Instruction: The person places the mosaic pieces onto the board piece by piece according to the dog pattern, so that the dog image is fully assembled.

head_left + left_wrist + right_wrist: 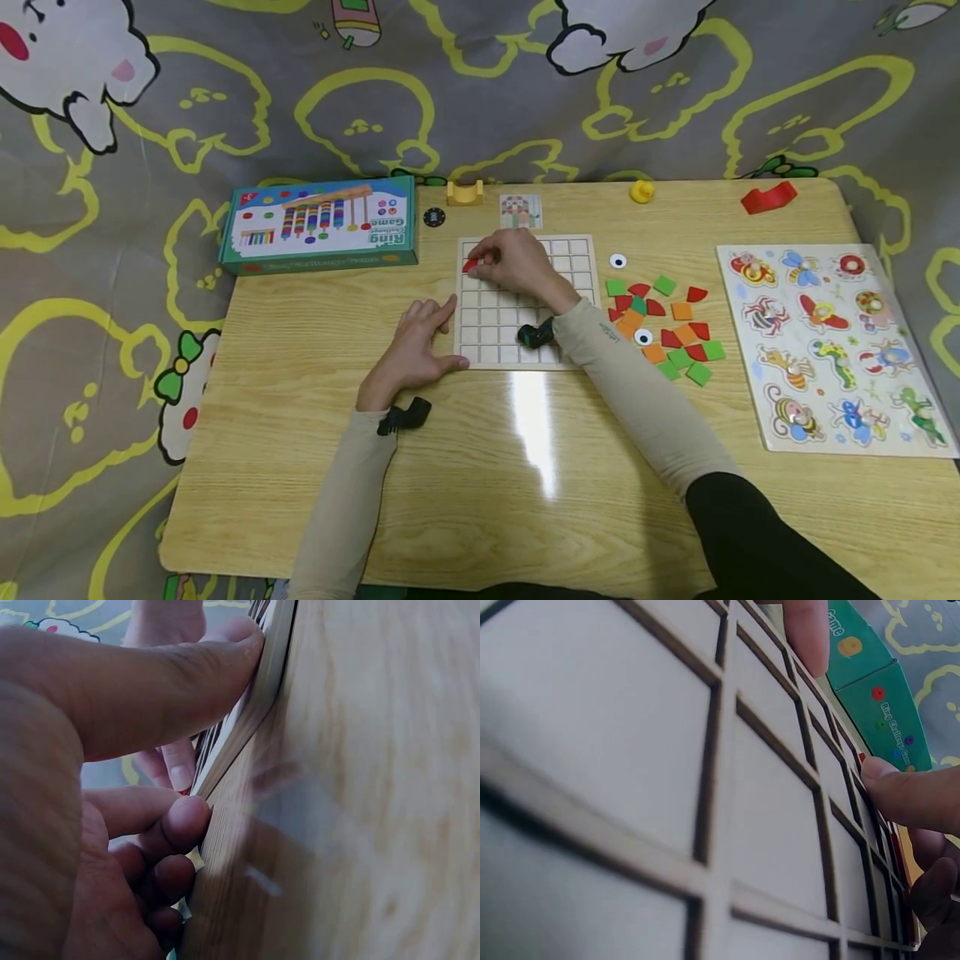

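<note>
A wooden grid board with pale square cells lies on the table. At its upper left corner my right hand pinches a red piece between thumb and index finger, over the cells by the left edge. The fingers cover part of this piece, so I cannot tell its full shape. My left hand rests beside the board's left side, its thumb against the lower left corner and the index finger along the edge. In the left wrist view, the thumb touches the board's rim.
Right of the board lie scattered green, orange and red pieces and two eye discs. An animal puzzle board is further right. Along the back are a game box, black disc, patterned card, yellow duck and red block.
</note>
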Demonstrator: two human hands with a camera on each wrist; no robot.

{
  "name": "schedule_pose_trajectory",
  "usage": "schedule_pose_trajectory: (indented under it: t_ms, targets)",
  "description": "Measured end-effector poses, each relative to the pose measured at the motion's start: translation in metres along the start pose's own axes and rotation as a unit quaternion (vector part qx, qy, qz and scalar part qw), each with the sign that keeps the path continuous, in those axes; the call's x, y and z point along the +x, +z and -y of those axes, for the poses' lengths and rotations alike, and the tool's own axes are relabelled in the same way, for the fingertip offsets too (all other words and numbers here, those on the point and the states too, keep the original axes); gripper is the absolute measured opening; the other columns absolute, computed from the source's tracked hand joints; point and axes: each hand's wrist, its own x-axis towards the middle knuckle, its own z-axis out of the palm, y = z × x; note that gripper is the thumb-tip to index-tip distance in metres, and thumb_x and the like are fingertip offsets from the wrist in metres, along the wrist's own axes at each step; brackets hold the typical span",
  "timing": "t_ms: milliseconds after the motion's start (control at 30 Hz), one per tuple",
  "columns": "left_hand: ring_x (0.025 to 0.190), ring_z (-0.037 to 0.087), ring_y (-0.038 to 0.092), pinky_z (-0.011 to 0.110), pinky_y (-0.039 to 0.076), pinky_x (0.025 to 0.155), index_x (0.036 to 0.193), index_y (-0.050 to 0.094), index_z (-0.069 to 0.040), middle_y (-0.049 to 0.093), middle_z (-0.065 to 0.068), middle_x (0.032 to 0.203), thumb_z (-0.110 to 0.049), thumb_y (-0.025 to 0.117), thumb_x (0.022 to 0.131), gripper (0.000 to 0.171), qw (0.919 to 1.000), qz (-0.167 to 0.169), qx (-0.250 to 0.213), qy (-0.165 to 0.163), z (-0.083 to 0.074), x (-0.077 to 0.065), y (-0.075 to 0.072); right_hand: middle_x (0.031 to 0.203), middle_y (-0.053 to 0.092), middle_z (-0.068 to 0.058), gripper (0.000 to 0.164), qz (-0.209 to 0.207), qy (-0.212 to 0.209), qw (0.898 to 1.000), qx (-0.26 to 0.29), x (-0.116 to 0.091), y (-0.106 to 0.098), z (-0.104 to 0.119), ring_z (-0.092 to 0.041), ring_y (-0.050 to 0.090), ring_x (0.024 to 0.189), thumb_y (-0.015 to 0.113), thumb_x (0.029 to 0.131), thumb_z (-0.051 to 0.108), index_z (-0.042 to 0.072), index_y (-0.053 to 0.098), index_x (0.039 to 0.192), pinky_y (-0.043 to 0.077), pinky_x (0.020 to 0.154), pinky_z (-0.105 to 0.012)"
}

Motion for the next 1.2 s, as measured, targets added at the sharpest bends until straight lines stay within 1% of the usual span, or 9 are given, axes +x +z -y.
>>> schedule_pose_trajectory:
  t_ms: [167, 267, 433, 567, 667, 833, 967, 1067, 1200]
  targets:
    - [0.088, 0.018, 0.032, 0.032, 0.025, 0.078, 0.154, 0.033, -0.008, 0.042, 0.0, 0.092, -0.041, 0.085, 0.075, 0.101, 1.0, 0.002, 0.001, 0.003, -0.004, 0.001, 0.001, 0.078, 0.065, 0.005, 0.027, 0.005, -0.008, 1.0, -0.004, -0.005, -0.005, -0.002, -0.013, 0.056, 0.067, 0.078, 0.084, 0.035, 0.021, 0.078, 0.108, 0.043, 0.061, -0.032]
    - [0.088, 0.018, 0.032, 0.032, 0.025, 0.078, 0.154, 0.033, -0.008, 0.043, 0.001, 0.092, -0.041, 0.085, 0.074, 0.101, 1.0, 0.002, 0.002, 0.003, -0.006, 0.001, 0.002, 0.081, 0.067, 0.005, 0.031, -0.002, -0.019, 1.0, 0.009, -0.01, -0.011, -0.008, -0.011, 0.057, 0.069, 0.079, 0.084, 0.034, 0.019, 0.077, 0.11, 0.043, 0.064, -0.031]
    - [0.09, 0.018, 0.033, 0.032, 0.026, 0.079, 0.154, 0.033, -0.007, 0.043, 0.001, 0.093, -0.04, 0.086, 0.073, 0.101, 1.0, 0.002, -0.004, 0.0, -0.007, 0.001, 0.004, 0.081, 0.069, 0.003, 0.027, -0.034, -0.026, 0.998, 0.036, -0.028, -0.034, -0.027, -0.014, 0.057, 0.069, 0.079, 0.084, 0.03, 0.016, 0.078, 0.107, 0.044, 0.065, -0.032]
    - [0.091, 0.018, 0.033, 0.033, 0.025, 0.081, 0.154, 0.033, -0.007, 0.043, 0.002, 0.092, -0.038, 0.086, 0.073, 0.102, 0.9999, -0.001, -0.011, -0.005, -0.007, -0.002, 0.005, 0.084, 0.07, 0.0, 0.024, -0.045, -0.009, 0.998, 0.036, -0.052, -0.063, -0.048, -0.016, 0.056, 0.071, 0.079, 0.085, 0.029, 0.014, 0.079, 0.103, 0.044, 0.066, -0.032]
    - [0.091, 0.018, 0.032, 0.033, 0.024, 0.081, 0.154, 0.033, -0.007, 0.043, 0.002, 0.092, -0.038, 0.086, 0.073, 0.102, 0.9999, -0.004, -0.011, -0.004, -0.006, -0.003, 0.005, 0.088, 0.071, -0.001, 0.022, -0.046, 0.014, 0.998, 0.03, -0.074, -0.087, -0.065, -0.017, 0.056, 0.07, 0.078, 0.085, 0.028, 0.014, 0.079, 0.102, 0.043, 0.064, -0.032]
    - [0.091, 0.018, 0.033, 0.034, 0.024, 0.083, 0.154, 0.033, -0.006, 0.043, 0.002, 0.091, -0.038, 0.086, 0.073, 0.101, 0.9999, -0.007, -0.008, 0.003, -0.005, -0.004, 0.005, 0.091, 0.072, -0.001, 0.02, -0.025, 0.067, 0.997, 0.008, -0.115, -0.119, -0.097, -0.018, 0.056, 0.07, 0.077, 0.086, 0.029, 0.017, 0.079, 0.103, 0.043, 0.06, -0.028]
    - [0.091, 0.019, 0.033, 0.035, 0.024, 0.083, 0.154, 0.033, -0.006, 0.043, 0.002, 0.09, -0.037, 0.086, 0.073, 0.102, 0.9999, -0.009, -0.005, 0.005, -0.006, -0.004, 0.004, 0.095, 0.073, -0.001, 0.02, 0.002, 0.103, 0.995, -0.004, -0.145, -0.133, -0.116, -0.017, 0.057, 0.071, 0.077, 0.086, 0.029, 0.019, 0.079, 0.104, 0.043, 0.061, -0.027]
    - [0.092, 0.019, 0.033, 0.035, 0.023, 0.083, 0.154, 0.033, -0.006, 0.043, 0.002, 0.091, -0.038, 0.086, 0.073, 0.102, 0.9999, -0.008, -0.003, 0.006, -0.007, -0.004, 0.004, 0.093, 0.072, -0.001, 0.019, 0.012, 0.12, 0.993, -0.003, -0.165, -0.137, -0.123, -0.018, 0.055, 0.069, 0.078, 0.085, 0.028, 0.019, 0.079, 0.102, 0.043, 0.06, -0.027]
    - [0.092, 0.02, 0.033, 0.035, 0.024, 0.083, 0.154, 0.033, -0.005, 0.043, 0.003, 0.091, -0.038, 0.086, 0.073, 0.102, 0.9999, -0.009, -0.002, 0.009, -0.008, -0.003, 0.003, 0.087, 0.07, 0.001, 0.017, 0.011, 0.117, 0.993, -0.004, -0.182, -0.136, -0.125, -0.017, 0.052, 0.065, 0.081, 0.083, 0.027, 0.019, 0.079, 0.099, 0.041, 0.058, -0.028]
